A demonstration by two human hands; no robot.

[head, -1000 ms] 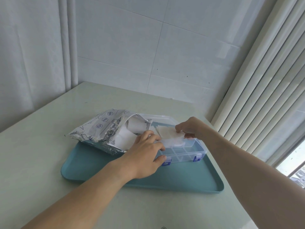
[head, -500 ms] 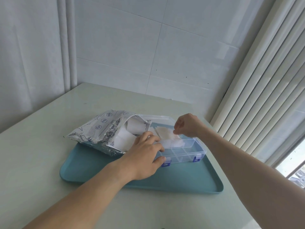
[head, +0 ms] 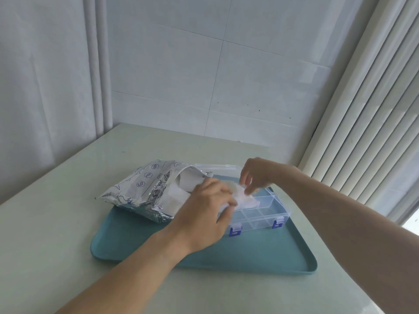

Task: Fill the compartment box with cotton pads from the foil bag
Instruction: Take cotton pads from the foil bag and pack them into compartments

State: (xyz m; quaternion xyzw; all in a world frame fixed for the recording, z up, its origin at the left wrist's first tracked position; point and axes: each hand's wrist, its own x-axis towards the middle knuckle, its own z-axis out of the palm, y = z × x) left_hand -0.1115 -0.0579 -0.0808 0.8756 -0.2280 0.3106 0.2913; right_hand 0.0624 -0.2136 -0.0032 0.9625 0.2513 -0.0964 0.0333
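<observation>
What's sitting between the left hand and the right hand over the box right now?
In the head view, a white cotton pad spans the gap between the left hand and the right hand, held above the clear compartment box.

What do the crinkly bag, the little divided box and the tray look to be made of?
The bag looks like metallised foil: silvery, creased, glinting, with blue print. The box seems clear hard plastic: see-through walls, with blue clasps. The tray looks like matte teal plastic, though the look leaves that open.
</observation>
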